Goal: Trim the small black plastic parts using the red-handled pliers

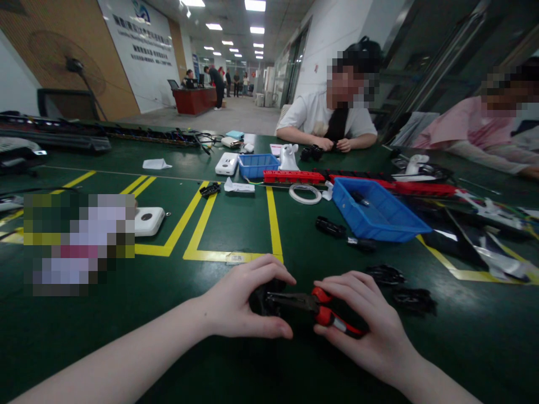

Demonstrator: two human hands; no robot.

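Bare forearms (138,349) flank dark, slim-nosed pliers (307,303) with red-and-black handles (324,316).

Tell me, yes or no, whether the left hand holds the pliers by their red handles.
No, the right hand holds the red-handled pliers, while the left hand holds a black part at their tips.

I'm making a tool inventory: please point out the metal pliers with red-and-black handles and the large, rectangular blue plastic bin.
Metal pliers with red-and-black handles (323,316): head view, on a red handle grip near the pivot.
Large, rectangular blue plastic bin (389,229): head view, on its near wall.
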